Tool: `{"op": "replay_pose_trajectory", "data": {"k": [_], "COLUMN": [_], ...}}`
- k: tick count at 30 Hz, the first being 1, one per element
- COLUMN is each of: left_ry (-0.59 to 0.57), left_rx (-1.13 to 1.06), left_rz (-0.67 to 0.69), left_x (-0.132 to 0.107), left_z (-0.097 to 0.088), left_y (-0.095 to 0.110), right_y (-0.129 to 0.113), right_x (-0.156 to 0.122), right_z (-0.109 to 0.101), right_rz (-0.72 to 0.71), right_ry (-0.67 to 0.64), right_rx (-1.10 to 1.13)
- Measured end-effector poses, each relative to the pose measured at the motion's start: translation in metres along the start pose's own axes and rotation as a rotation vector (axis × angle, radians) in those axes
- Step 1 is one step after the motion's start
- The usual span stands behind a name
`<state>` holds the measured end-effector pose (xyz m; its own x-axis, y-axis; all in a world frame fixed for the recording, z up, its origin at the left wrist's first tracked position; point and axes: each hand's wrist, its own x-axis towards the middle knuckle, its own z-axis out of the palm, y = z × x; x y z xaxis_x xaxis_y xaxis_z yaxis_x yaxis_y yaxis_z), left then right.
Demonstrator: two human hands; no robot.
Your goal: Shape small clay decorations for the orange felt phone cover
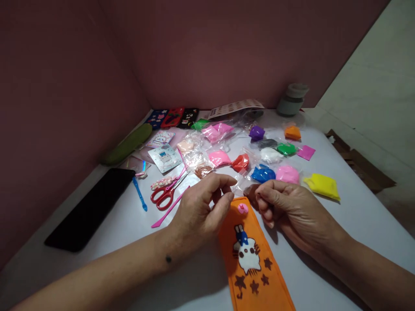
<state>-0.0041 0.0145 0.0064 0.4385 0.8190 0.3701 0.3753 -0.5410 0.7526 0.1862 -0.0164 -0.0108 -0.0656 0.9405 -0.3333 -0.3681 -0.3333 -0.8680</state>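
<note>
Now both hands meet over a small clear plastic bag [240, 185] with something brown inside, held just above the top end of the orange felt case [256, 263]. The left hand [199, 211] pinches one edge of the bag between thumb and fingertips, the other fingers loosely curled; the right hand [288, 211] is half closed and grips the brown end of the same bag. I judge the step in hand is opening this bag, and the next move would call for a steady pull of the two edges apart, without squeezing the contents.

On the case a small pink button [243, 208] sits near its top, with a white cat figure [248, 255] below it. At 12 o'clock from the hands lie many clay bags, among them a blue one [262, 174], a red one [240, 162] and a yellow one [322, 185] more toward 2 o'clock. At 10 o'clock rest red scissors [165, 194] on the white surface [356, 216].
</note>
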Motion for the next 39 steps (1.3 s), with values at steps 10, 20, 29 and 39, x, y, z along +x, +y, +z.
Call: {"op": "replay_pose_trajectory", "data": {"k": [10,20,29,39], "left_ry": [-0.002,-0.009,-0.012,-0.010], "left_rx": [-0.004,0.031,0.027,0.025], "left_rz": [0.013,0.092,0.104,0.082], "left_x": [-0.0008,-0.0041,-0.0041,-0.0046], "left_z": [0.0005,0.0035,0.0033,0.0046], "left_y": [0.0017,-0.0007,0.0000,0.0002], "right_y": [0.0019,-0.0002,0.0016,-0.0009], "right_x": [0.0005,-0.0013,0.0003,0.0014], "right_z": [-0.0007,-0.0006,-0.0001,0.0016], "right_rz": [0.036,0.036,0.054,0.052], "right_ry": [0.023,-0.010,0.042,0.039], "right_rx": [0.004,0.011,0.008,0.017]}}
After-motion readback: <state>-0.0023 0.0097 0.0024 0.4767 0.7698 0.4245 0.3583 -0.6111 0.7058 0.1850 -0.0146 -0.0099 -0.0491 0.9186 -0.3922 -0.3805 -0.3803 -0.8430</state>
